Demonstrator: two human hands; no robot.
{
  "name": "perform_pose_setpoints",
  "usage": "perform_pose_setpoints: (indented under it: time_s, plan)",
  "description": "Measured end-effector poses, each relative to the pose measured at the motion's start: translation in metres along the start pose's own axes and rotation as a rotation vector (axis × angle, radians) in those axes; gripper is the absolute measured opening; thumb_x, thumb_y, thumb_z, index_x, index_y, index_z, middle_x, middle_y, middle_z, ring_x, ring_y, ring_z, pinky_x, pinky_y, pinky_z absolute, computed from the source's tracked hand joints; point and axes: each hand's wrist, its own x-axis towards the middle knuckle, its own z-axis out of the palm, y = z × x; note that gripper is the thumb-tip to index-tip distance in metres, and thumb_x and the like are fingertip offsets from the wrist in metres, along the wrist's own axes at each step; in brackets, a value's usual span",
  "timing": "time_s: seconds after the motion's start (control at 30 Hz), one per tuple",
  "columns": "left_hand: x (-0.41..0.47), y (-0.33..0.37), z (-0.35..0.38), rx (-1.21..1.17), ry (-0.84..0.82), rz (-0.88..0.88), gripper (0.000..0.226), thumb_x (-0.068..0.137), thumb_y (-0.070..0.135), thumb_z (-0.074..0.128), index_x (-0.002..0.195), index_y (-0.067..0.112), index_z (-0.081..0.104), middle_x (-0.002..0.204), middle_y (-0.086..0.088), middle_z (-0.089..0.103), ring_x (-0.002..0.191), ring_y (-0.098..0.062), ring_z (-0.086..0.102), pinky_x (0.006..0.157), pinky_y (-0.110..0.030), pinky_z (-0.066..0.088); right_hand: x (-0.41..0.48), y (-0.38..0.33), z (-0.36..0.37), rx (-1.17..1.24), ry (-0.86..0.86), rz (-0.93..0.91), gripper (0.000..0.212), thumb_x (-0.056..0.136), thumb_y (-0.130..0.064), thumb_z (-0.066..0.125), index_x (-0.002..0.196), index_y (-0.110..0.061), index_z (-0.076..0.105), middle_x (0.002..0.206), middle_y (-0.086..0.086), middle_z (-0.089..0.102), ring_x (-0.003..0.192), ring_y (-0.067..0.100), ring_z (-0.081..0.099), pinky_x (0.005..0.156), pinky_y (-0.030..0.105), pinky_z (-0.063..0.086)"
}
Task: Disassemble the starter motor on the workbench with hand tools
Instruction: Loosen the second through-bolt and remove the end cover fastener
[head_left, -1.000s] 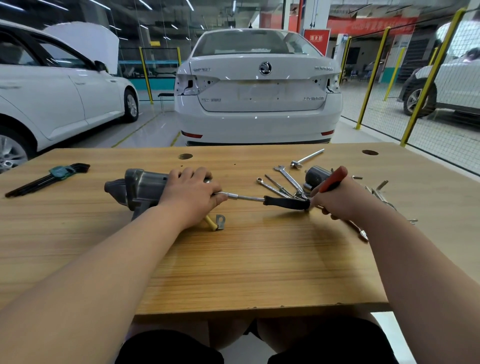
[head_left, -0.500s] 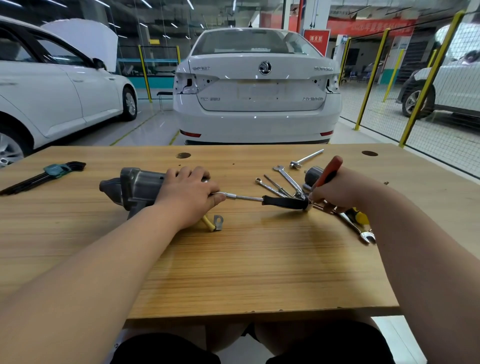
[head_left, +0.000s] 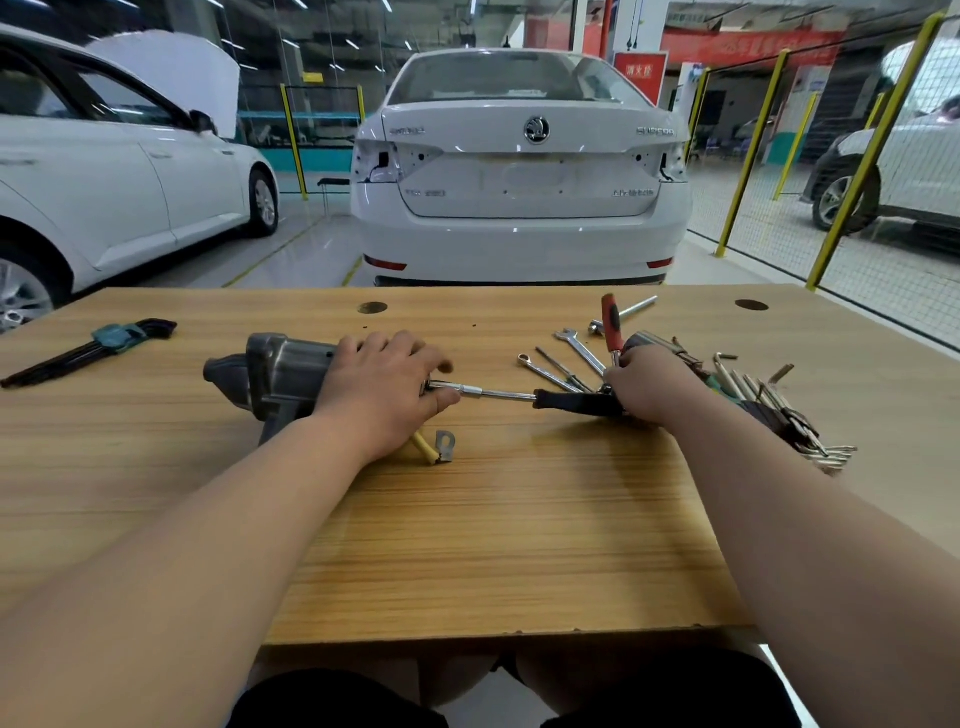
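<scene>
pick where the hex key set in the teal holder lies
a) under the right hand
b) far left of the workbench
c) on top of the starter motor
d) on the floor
b: the hex key set lies at the far left edge of the workbench, well apart from the starter motor.

One starter motor lies on one worktop, which has two round holes: a left hole and a right hole. Two hands show, a left hand and a right hand. The tools number one black-handled driver, one red-handled tool, one chrome bar, one open-ended spanner, one ring spanner and one hex key set. One fanned bunch of thin blades has too many to count. One yellow cable carries one ring terminal. Three white cars stand behind: a left car, a centre car and a right car.
</scene>
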Motion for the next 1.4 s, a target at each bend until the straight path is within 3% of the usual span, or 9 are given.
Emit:
perform_pose_setpoints:
  time_s: [0.1, 0.27, 0.4, 0.57, 0.7, 0.83, 0.97, 1.23, 1.4]
  plan:
    - [0.001, -0.001, 0.001, -0.018, 0.012, -0.013, 0.055, 0.086, 0.068, 0.038, 0.133, 0.038, 0.037, 0.136, 0.009, 0.043, 0.125, -0.018, 0.037, 0.101, -0.04, 0.022, -0.006, 0.008, 0.001, 0.077, 0.054, -0.031, 0.025, 0.1, -0.025, 0.051, 0.118, -0.011, 0.062, 0.096, 0.008, 0.066, 0.085, 0.025, 0.062, 0.07, 0.035, 0.049]
    - [0.0, 0.0, 0.0, -0.02, 0.012, -0.015, 0.053, 0.085, 0.07, 0.039, 0.129, 0.041, 0.04, 0.133, 0.009, 0.044, 0.124, -0.018, 0.038, 0.101, -0.039, 0.022, -0.033, 0.029, -0.003, 0.449, 0.016, -0.032, 0.014, 0.095, -0.01, 0.059, 0.094, -0.023, 0.065, 0.1, 0.005, 0.07, 0.076, 0.022, 0.067, 0.065, 0.034, 0.057]
    - [-0.001, 0.002, -0.002, 0.004, -0.012, 0.002, 0.045, 0.088, 0.068, 0.035, 0.124, 0.044, 0.046, 0.132, 0.009, 0.044, 0.123, -0.018, 0.037, 0.1, -0.04, 0.022, -0.056, 0.04, -0.001, 0.371, 0.028, -0.112, 0.028, 0.095, -0.008, 0.056, 0.09, -0.035, 0.065, 0.107, 0.001, 0.068, 0.097, 0.022, 0.064, 0.09, 0.041, 0.054]
    - [-0.001, 0.001, -0.002, 0.028, -0.039, 0.019, 0.042, 0.09, 0.066, 0.029, 0.121, 0.046, 0.051, 0.134, 0.009, 0.041, 0.124, -0.019, 0.034, 0.099, -0.04, 0.02, -0.069, 0.049, -0.006, 0.165, 0.025, -0.243, 0.029, 0.096, -0.014, 0.057, 0.109, -0.04, 0.062, 0.107, -0.01, 0.056, 0.09, 0.006, 0.051, 0.068, 0.018, 0.037]
    - [-0.001, 0.0, 0.001, 0.048, -0.029, 0.027, 0.044, 0.091, 0.065, 0.028, 0.121, 0.045, 0.053, 0.136, 0.008, 0.039, 0.126, -0.019, 0.032, 0.099, -0.04, 0.02, -0.073, 0.057, -0.019, 0.11, -0.085, -0.301, 0.03, 0.096, -0.022, 0.062, 0.114, -0.046, 0.062, 0.109, -0.018, 0.056, 0.092, 0.001, 0.051, 0.077, 0.015, 0.036]
    - [0.0, -0.001, 0.004, 0.051, -0.011, 0.02, 0.043, 0.091, 0.066, 0.028, 0.119, 0.045, 0.054, 0.136, 0.009, 0.04, 0.125, -0.019, 0.032, 0.099, -0.039, 0.019, -0.054, 0.047, -0.026, 0.178, -0.063, -0.213, 0.027, 0.097, -0.029, 0.06, 0.123, -0.037, 0.062, 0.089, -0.011, 0.065, 0.069, 0.007, 0.059, 0.06, 0.022, 0.042]
    - [0.0, 0.0, 0.006, 0.06, 0.021, 0.018, 0.041, 0.09, 0.065, 0.03, 0.116, 0.046, 0.055, 0.135, 0.01, 0.041, 0.123, -0.018, 0.035, 0.099, -0.039, 0.021, -0.019, 0.024, -0.019, 0.127, -0.016, -0.112, 0.016, 0.1, -0.023, 0.051, 0.109, -0.015, 0.061, 0.08, 0.005, 0.066, 0.055, 0.014, 0.059, 0.043, 0.022, 0.043]
    - [0.001, -0.001, 0.007, 0.063, 0.009, 0.015, 0.044, 0.089, 0.067, 0.029, 0.115, 0.045, 0.056, 0.134, 0.011, 0.04, 0.123, -0.018, 0.034, 0.098, -0.039, 0.02, -0.008, 0.023, 0.0, 0.273, 0.05, -0.071, 0.015, 0.096, -0.021, 0.058, 0.108, -0.019, 0.066, 0.088, 0.001, 0.066, 0.078, 0.021, 0.064, 0.08, 0.044, 0.058]
    - [0.004, -0.003, 0.004, 0.059, -0.041, 0.022, 0.052, 0.087, 0.07, 0.023, 0.118, 0.043, 0.055, 0.135, 0.009, 0.04, 0.124, -0.019, 0.033, 0.098, -0.041, 0.02, -0.037, 0.037, -0.011, 0.468, -0.022, -0.104, 0.006, 0.094, -0.021, 0.064, 0.098, -0.024, 0.067, 0.09, 0.002, 0.071, 0.073, 0.018, 0.072, 0.057, 0.029, 0.053]
